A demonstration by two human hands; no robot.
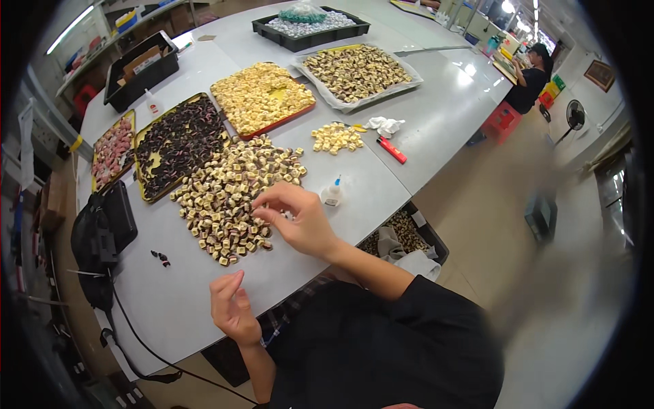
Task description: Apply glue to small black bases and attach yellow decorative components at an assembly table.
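On the grey table lies a wide heap of small square pieces (221, 184), pale yellow on top with dark sides. Over its near right edge hovers my right hand (296, 215), thumb and forefinger bent toward each other with a small gap between the tips. No piece shows plainly between them. Nearer me, off the heap's front edge, my left hand (234, 310) is raised with fingers half curled, the thumb tip apart from the forefinger. A small bottle with a blue needle tip (332, 194) stands right of my right hand.
Behind the heap are trays of dark pieces (180, 143), yellow pieces (262, 99), pink pieces (114, 150) and finished-looking squares (357, 71). Right of it lie a small yellow pile (337, 138), crumpled tissue (385, 126) and a red tool (392, 150). A black bag (94, 245) sits left.
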